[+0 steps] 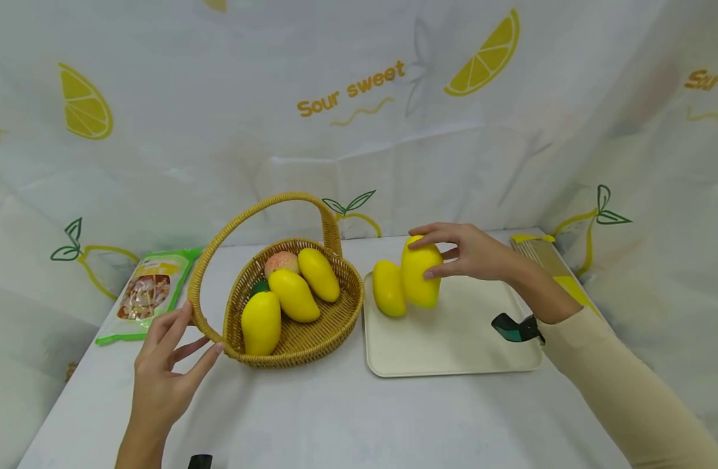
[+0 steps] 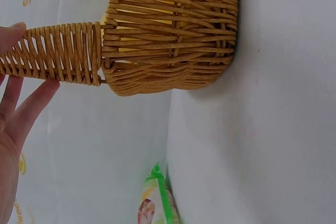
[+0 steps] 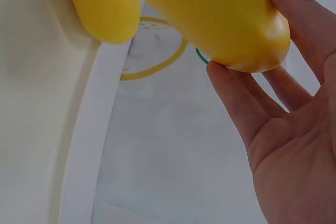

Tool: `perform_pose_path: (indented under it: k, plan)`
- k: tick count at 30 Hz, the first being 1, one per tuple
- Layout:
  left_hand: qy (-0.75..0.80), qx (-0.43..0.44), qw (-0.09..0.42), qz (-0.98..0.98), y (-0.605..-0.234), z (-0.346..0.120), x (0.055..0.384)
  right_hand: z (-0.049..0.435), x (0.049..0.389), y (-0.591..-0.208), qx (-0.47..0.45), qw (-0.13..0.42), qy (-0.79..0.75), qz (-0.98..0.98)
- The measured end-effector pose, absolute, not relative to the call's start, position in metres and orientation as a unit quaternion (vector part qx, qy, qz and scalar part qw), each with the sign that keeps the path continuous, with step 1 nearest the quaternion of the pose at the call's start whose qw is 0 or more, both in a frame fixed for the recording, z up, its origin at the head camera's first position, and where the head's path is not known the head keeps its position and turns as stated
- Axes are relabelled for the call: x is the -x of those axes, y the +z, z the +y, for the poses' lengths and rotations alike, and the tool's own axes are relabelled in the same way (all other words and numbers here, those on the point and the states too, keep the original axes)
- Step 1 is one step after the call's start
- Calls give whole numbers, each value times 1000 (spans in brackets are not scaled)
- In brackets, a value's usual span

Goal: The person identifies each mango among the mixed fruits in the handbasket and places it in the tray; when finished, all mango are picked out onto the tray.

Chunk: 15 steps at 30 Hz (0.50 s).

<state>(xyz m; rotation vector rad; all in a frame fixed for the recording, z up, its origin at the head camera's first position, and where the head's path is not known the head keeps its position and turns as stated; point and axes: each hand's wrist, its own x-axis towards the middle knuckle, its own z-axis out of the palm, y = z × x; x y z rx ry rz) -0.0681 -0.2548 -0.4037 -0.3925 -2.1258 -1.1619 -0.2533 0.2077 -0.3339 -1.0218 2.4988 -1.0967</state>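
Observation:
My left hand (image 1: 164,378) pinches the handle (image 1: 203,293) of a woven basket (image 1: 312,352) near its left base; the left wrist view shows thumb and fingers on either side of the wicker strip (image 2: 63,53). Inside the basket lie several yellow mangoes (image 1: 294,296), a pinkish peach-like fruit (image 1: 281,262) and a mostly hidden green thing (image 1: 259,287). Over the tray, my right hand (image 1: 467,251) grips a yellow mango (image 1: 418,273) by its upper end, thumb on one side and fingers on the other. Beside it another mango (image 1: 388,290) lies on the cream tray (image 1: 464,332).
A green-edged food packet (image 1: 150,293) lies on the table left of the basket. Behind the tray's right side is a yellow and clear package (image 1: 540,257). A white printed curtain (image 1: 247,143) hangs around the back and sides of the table.

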Motion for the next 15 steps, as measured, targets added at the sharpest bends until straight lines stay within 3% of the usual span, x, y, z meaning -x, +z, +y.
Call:
perform_pose_path:
  k: [15]
  plan:
    - [-441, 143, 333, -821, -404, -254, 68, 221, 263, -366, 317, 133, -384, 857]
